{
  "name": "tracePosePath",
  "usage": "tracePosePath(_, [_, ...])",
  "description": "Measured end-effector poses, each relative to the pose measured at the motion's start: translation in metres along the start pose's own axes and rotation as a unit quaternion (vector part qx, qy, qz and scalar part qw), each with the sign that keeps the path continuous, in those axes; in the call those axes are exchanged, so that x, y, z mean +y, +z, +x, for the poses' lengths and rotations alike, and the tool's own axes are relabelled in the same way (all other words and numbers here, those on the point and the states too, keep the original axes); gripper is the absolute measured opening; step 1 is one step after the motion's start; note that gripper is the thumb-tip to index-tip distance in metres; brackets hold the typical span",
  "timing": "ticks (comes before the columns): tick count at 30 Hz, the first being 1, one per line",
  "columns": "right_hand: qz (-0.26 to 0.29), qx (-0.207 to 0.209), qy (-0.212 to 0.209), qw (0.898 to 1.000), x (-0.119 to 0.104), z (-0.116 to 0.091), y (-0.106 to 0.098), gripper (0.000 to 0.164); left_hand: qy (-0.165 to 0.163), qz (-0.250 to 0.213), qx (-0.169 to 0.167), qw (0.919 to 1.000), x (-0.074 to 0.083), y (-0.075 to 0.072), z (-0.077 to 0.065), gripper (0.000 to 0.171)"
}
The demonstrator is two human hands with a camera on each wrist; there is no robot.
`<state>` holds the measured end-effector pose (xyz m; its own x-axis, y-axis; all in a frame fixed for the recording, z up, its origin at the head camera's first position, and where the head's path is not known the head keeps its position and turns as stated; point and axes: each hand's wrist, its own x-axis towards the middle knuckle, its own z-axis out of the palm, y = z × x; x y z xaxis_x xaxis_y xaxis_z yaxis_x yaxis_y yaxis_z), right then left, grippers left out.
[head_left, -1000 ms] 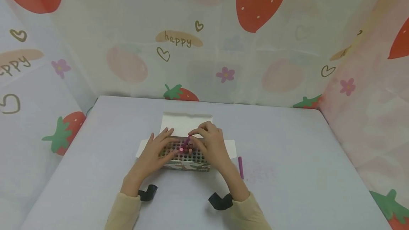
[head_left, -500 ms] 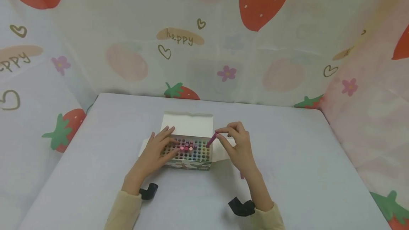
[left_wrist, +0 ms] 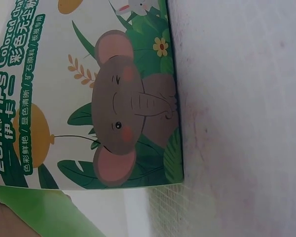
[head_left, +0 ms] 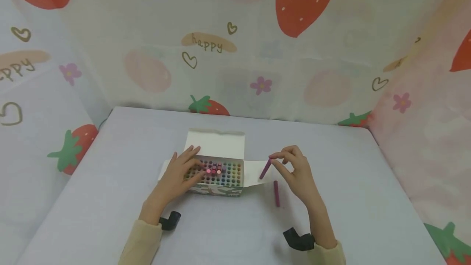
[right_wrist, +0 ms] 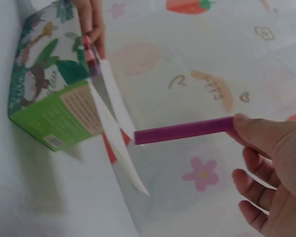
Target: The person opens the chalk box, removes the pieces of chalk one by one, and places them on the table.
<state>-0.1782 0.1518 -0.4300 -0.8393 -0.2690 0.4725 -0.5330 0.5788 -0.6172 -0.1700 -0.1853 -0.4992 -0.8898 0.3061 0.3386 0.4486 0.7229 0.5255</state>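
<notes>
A purple chalk stick [right_wrist: 185, 130] is pinched at one end between the thumb and forefinger of my right hand [head_left: 297, 172]. In the head view it hangs at a slant over the right side flap of the open chalk box [head_left: 217, 191]. My left hand [head_left: 179, 175] rests on the box's left part, fingers spread and the thumb over the chalk rows. Several pink and purple chalk tips [head_left: 214, 171] stand higher than the others at the middle of the box. The left wrist view shows the box's printed front [left_wrist: 113, 108] with an elephant and "Colored chalk" lettering.
A second purple chalk stick [head_left: 276, 194] lies on the white table [head_left: 228, 232], right of the box and near my right hand. The box's white lid [head_left: 215, 144] stands folded back behind it, and the right flap [head_left: 254, 174] sticks out sideways. A strawberry-print curtain [head_left: 287, 64] surrounds the table.
My right hand has lifted the purple chalk stick out of the box and carried it rightward past the box's edge. My left hand has stayed in place on the box.
</notes>
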Motion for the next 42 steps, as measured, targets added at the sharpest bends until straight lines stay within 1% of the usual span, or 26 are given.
tracePosePath(7, [-0.031, -0.052, 0.029, 0.998, 0.015, -0.003, -0.029, 0.013, 0.000, 0.009, 0.005, 0.9999, 0.000, 0.000, 0.000, 0.019])
tracePosePath(11, [-0.034, -0.103, 0.046, 0.993, 0.027, -0.007, -0.040, 0.011, -0.003, 0.012, 0.006, 0.9999, 0.000, 0.000, 0.000, 0.018])
tracePosePath(14, [-0.023, -0.135, 0.055, 0.989, 0.037, -0.010, -0.043, 0.009, -0.004, 0.016, 0.008, 0.9998, 0.000, 0.000, 0.000, 0.017])
tracePosePath(18, [-0.017, -0.162, 0.072, 0.984, 0.051, -0.012, -0.040, 0.009, -0.002, 0.021, 0.008, 0.9997, 0.000, 0.000, 0.000, 0.016])
tracePosePath(23, [-0.014, -0.200, 0.107, 0.974, 0.069, -0.017, -0.029, 0.012, -0.004, 0.020, 0.003, 0.9998, 0.000, 0.001, 0.000, 0.017])
tracePosePath(27, [-0.010, -0.223, 0.120, 0.967, 0.077, -0.020, -0.021, 0.014, -0.005, 0.020, 0.003, 0.9998, 0.000, 0.001, 0.000, 0.017])
tracePosePath(31, [-0.018, -0.227, 0.131, 0.965, 0.081, -0.021, -0.015, 0.013, -0.003, 0.021, 0.006, 0.9998, 0.001, 0.001, 0.000, 0.016])
tracePosePath(39, [-0.073, -0.216, 0.162, 0.960, 0.083, -0.023, -0.005, 0.014, -0.001, 0.021, 0.006, 0.9998, -0.001, 0.003, 0.000, 0.015])
tracePosePath(42, [-0.087, -0.214, 0.165, 0.959, 0.084, -0.023, -0.002, 0.015, -0.003, 0.022, 0.006, 0.9997, -0.001, 0.003, 0.000, 0.015])
